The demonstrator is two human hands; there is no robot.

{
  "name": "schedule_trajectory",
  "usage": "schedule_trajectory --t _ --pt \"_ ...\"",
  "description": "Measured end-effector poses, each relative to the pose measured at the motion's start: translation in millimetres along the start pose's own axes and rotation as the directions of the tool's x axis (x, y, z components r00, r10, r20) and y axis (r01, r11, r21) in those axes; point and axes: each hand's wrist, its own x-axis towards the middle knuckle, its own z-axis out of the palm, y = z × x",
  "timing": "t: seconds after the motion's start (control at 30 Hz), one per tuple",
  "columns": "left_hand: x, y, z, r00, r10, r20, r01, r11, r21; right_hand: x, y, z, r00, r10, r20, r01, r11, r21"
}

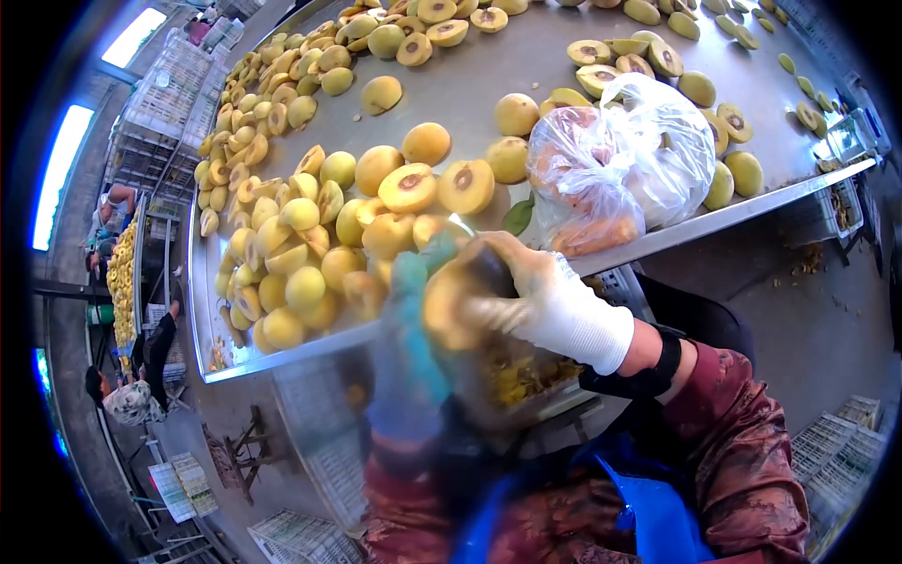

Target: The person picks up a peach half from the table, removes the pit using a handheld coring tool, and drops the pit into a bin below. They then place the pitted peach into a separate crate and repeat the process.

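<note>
- The yellow stone fruit [446, 310], blurred by motion, was between your hands, just off the near edge of the metal table.
- Handling, as judged by eye: the fruit was probably of modest weight, firm but easily bruised, and slippery wherever juice wetted it. The best hold was likely around the skin on opposite sides, with spread fingers and light pressure, clear of any cut face.
- Your right hand [559, 305], in a white knitted glove, had thumb and fingers curled on the fruit's right side; a dark shape within that grip was too blurred to name.
- Your left hand [418, 320], in a teal glove, lay against the opposite side; you could not tell how far its fingers had closed.
- Beyond your hands, halved fruits [408, 188] and whole fruits [305, 287] crowded the metal table [451, 103].
- To their right lay a green leaf [518, 216] and a clear plastic bag [667, 141], knotted or gathered.
- Below, yellow scraps [526, 376] lay under your forearms.
- Farther left stood stacked crates [164, 103].
</note>
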Motion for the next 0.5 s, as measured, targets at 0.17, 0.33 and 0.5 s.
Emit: schedule_trajectory --t 0.17,0.33,0.5 --pt "-6 22 3 0.997 0.036 -0.063 -0.045 0.989 -0.144 5 -12 -1 0.982 0.176 0.067 -0.188 0.936 0.297" --pt "-9 2 5 0.946 0.14 -0.291 -0.161 0.986 -0.05 0 -23 20 0.919 0.341 0.199 -0.39 0.712 0.584" --pt "-12 15 21 0.954 0.007 -0.299 -0.119 0.926 -0.358 -5 -27 27 0.879 0.374 0.297 -0.444 0.414 0.795"
